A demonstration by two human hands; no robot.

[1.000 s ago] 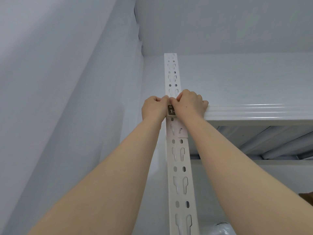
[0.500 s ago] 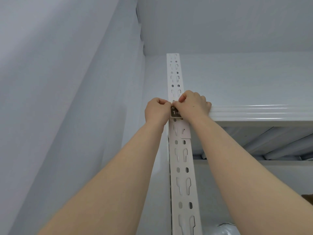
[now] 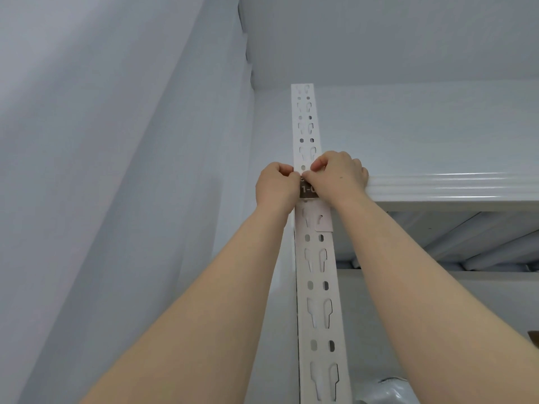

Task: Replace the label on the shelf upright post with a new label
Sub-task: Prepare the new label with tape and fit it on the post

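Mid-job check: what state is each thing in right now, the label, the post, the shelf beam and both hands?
label: brown, flat against the post at beam height, partly covered by both hands.
post: upright, slotted, bare below the label.
shelf beam: meets the post on its right side.
left hand: fingers curled, pinches the label's upper left corner.
right hand: fingers curled, pinches the label's top edge.

Item: label [image 3: 307, 190]. I am reading only "1-"; the left hand [image 3: 275, 189] and right hand [image 3: 338, 174] are covering the rest. Item: brown object [image 3: 535, 339], at the right; the frame edge is cropping it past telling.
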